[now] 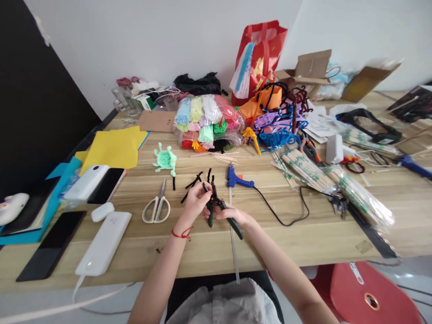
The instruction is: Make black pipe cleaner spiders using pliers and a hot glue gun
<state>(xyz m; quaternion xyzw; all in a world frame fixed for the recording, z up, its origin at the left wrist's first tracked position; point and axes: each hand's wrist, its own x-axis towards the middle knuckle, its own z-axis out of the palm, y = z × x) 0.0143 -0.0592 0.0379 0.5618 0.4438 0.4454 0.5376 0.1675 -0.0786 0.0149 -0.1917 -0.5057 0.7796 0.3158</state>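
My right hand (232,215) is wrapped round the pliers (231,221), which have dark green handles and point away from me. Close against their jaws, my left hand (197,200) pinches a short black pipe cleaner piece (204,187); its far end is hidden by the fingers. More black pipe cleaner pieces (194,181) lie on the table just beyond my left hand. To the left are white-handled scissors (156,208) and a mint-green fuzzy turtle-like figure (165,159). A blue glue gun (236,178) rests right of the pliers, with a clear glue stick (233,252) running below it.
Bagged coloured pipe cleaners (205,119) sit at the back, beside a heap of fuzzy shapes (275,121) and a red bag (259,54). Packs of wooden sticks (310,168) lie right. Phones (50,245), a white power bank (103,245) and yellow sheets (113,150) occupy the left. The glue gun's cord (286,224) loops rightward.
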